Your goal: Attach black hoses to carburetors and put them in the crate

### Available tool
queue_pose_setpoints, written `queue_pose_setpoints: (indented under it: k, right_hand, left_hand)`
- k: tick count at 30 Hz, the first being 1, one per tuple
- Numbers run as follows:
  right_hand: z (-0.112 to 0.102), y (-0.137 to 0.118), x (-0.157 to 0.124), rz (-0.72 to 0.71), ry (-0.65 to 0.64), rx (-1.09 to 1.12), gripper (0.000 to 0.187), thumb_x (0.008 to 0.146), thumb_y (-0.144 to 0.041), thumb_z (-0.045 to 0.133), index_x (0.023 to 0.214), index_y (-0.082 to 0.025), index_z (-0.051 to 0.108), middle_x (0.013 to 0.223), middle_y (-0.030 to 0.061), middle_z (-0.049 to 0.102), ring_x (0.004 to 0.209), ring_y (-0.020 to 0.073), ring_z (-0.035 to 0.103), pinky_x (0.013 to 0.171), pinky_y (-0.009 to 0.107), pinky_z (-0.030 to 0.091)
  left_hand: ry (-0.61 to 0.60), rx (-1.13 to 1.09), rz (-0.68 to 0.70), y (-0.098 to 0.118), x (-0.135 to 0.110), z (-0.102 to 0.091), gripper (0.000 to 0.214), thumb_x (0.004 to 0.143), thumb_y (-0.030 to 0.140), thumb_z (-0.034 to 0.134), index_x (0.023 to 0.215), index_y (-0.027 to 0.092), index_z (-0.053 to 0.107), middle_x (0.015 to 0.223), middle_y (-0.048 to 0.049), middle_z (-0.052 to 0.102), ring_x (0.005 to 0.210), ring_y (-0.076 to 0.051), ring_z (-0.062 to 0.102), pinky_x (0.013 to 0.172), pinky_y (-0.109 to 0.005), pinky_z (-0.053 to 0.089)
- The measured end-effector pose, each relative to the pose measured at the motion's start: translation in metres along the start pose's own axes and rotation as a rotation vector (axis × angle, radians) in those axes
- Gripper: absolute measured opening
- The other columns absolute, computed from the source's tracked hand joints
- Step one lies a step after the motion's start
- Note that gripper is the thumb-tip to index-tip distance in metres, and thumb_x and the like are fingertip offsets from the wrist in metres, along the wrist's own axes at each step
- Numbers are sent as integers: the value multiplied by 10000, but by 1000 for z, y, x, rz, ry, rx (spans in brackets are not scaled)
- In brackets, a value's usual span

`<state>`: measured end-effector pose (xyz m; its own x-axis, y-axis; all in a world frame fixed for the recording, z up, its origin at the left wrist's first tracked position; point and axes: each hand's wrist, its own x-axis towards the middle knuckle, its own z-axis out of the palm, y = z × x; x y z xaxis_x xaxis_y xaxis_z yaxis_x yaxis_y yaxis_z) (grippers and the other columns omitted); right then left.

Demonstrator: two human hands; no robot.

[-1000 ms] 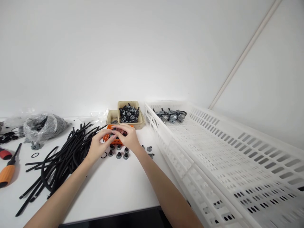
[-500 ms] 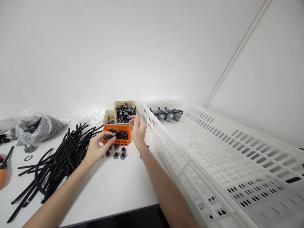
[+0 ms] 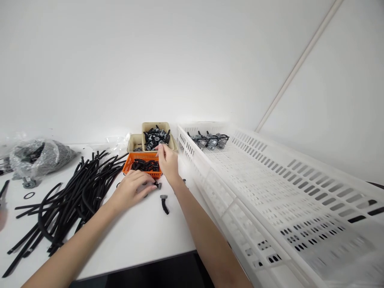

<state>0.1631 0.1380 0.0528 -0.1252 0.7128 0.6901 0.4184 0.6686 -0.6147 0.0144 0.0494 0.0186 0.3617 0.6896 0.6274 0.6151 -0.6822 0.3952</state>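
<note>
My left hand [image 3: 133, 188] is low over the table, in front of the orange basket [image 3: 128, 163]. Its thumb and forefinger close at the tips on a small grey fitting [image 3: 159, 185] with a black centre; the other fittings close by are mostly covered by the hand. My right hand [image 3: 168, 162] is raised by the front of the upper beige bin [image 3: 150, 125], fingers pinched together; what they hold, if anything, is hidden. Between my forearms, a grey fitting with a short black hose [image 3: 165, 205] lies on the table.
Long black hoses [image 3: 90, 188] lie heaped at the left, beside a bubble-wrap bag [image 3: 57, 158] and a black ring [image 3: 29, 195]. A long white slotted crate [image 3: 255, 176] fills the right, with several metal assemblies [image 3: 212, 141] at its far end.
My left hand has moved right and down from the orange basket's front to the fittings. My right hand has shifted slightly left. The fitting with the hose now shows on the table.
</note>
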Motion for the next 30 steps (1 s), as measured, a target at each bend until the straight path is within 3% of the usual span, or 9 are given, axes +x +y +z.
queue_pose_setpoints:
  k: [7,13,18,24,30]
  right_hand:
    - [-5,-10,2,-39,-105,-56,357,984,-382,336,790,-212,583,639,13,579,604,157,548,624,266,382]
    - [-22,-25,3,-37,-276,-33,333,962,-389,398,765,-201,588,603,-22,545,538,124,476,558,250,333]
    - [-38,-34,-22,16,-405,-153,268,908,-337,515,683,-200,565,575,-23,555,547,122,489,557,255,328]
    - [-36,-15,-61,-26,-592,-360,109,775,-100,606,724,-188,569,783,26,645,764,170,570,650,269,362]
    - [-32,1,-67,84,-579,-277,175,714,-24,634,753,-180,563,800,2,612,707,139,553,644,255,397]
  left_hand:
    - [-155,108,29,2,-1,-5,303,783,490,667,894,223,577,885,-28,676,830,-202,589,754,-337,408]
    - [-161,201,61,-11,-2,-2,78,833,292,590,787,230,585,823,-7,679,774,-180,588,713,-318,361]
    - [-162,208,92,-17,-2,-3,43,809,261,620,785,238,593,780,14,695,705,-165,616,701,-319,344]
    - [-182,150,65,-19,-3,-5,68,785,244,636,792,237,568,730,47,674,656,-142,619,706,-310,346]
    - [-197,120,31,-18,-3,-5,108,768,220,606,857,234,545,736,50,649,684,-146,625,729,-311,360]
